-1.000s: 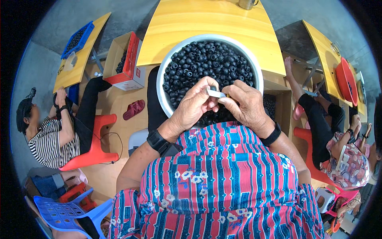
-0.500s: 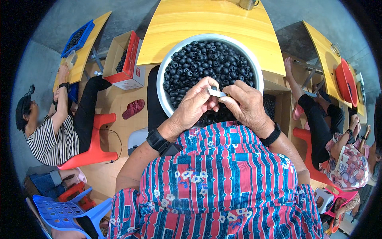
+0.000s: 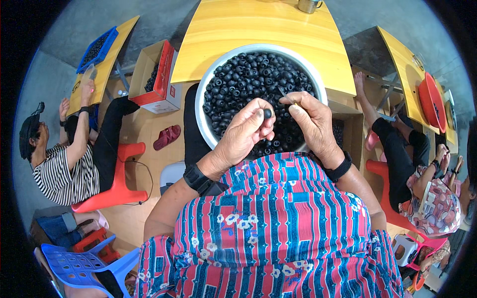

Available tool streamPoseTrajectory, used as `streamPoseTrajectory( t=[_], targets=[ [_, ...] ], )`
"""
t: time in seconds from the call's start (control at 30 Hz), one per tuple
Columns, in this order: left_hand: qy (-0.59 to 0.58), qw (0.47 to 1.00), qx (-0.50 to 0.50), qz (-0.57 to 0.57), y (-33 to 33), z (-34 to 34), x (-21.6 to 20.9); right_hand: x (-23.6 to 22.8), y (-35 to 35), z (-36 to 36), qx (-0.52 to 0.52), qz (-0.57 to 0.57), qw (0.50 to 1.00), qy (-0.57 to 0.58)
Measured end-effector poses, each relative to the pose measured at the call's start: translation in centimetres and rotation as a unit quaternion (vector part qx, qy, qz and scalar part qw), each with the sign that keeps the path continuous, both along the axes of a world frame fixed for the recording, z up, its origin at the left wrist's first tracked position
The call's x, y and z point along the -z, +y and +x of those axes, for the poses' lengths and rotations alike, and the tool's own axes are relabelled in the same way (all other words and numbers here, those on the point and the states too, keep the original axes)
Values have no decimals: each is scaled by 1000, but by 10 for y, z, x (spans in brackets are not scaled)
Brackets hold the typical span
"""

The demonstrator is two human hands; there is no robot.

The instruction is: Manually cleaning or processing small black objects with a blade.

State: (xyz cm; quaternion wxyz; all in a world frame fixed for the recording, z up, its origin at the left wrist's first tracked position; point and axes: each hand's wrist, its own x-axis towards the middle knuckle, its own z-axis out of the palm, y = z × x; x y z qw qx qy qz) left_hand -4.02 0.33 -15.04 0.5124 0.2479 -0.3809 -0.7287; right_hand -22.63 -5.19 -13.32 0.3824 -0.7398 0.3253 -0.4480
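Note:
Between the thumb and fingers of my left hand [image 3: 243, 130] is a small round black bead [image 3: 267, 113]. My right hand [image 3: 314, 121] pinches a small thin knife [image 3: 282, 93], its narrow blade pointing up and away from me. A gap separates the blade from the bead. Both hands are over the near part of a wide metal basin [image 3: 200, 107], filled with many black beads [image 3: 248, 74], several of which show a round hole. The basin's near rim is against my patterned top, partly hidden by my arms.
A yellow table [image 3: 263, 25] with a metal mug [image 3: 309, 5] lies beyond the basin. An open cardboard box [image 3: 166, 102] of black beads and red slippers [image 3: 167, 137] are at left. Co-workers [image 3: 67, 174] sit on both sides, on red stools [image 3: 117, 176]. A red basin [image 3: 431, 102] stands far right.
My right hand has drawn the blade off the bead and turned it upward, away from my left hand. The left hand still holds the bead. The left co-worker's hands have moved apart.

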Motion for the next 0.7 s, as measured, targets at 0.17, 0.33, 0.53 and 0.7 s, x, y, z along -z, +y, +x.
streamPoseTrajectory(
  t=[0.17,0.33,0.53,0.7],
  targets=[
    [26,999,-30,2,0,-1,6,-15,8,1,-69,-26,995,60],
    [32,999,-43,5,-3,-5,4,-8,15,6,-37,-123,984,119],
    [82,996,-32,11,-6,1,17,-18,16,7,-17,-202,961,188],
    [83,993,-64,44,-2,-6,7,-11,15,8,-11,-248,951,187]
  ],
)
